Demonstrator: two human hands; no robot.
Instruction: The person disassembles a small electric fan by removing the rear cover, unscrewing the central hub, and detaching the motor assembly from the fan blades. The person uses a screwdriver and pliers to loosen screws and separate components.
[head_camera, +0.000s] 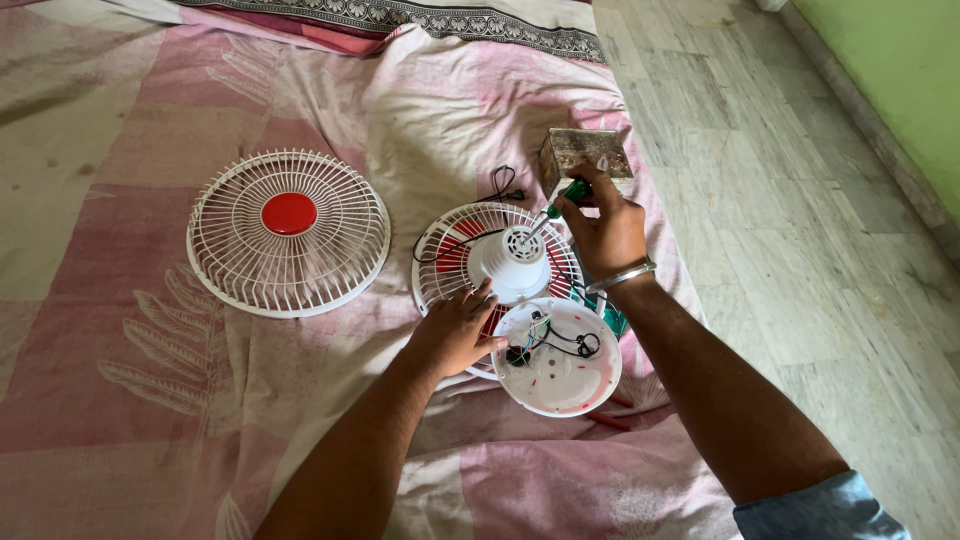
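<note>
On the bedsheet (150, 300) the loose grille (288, 232) lies left of the motor housing (510, 262), which stands on the rear grille (450, 240). The open base (560, 365) lies in front of it (wires inside). The small box (585, 152) sits behind; bare floor (800, 250) lies to the right.

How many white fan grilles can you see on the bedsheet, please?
2: a detached grille lies left; another grille, with the motor housing, lies under the left hand and screwdriver.

Right hand (605, 235) gripping, left hand (455, 330) flat
</note>
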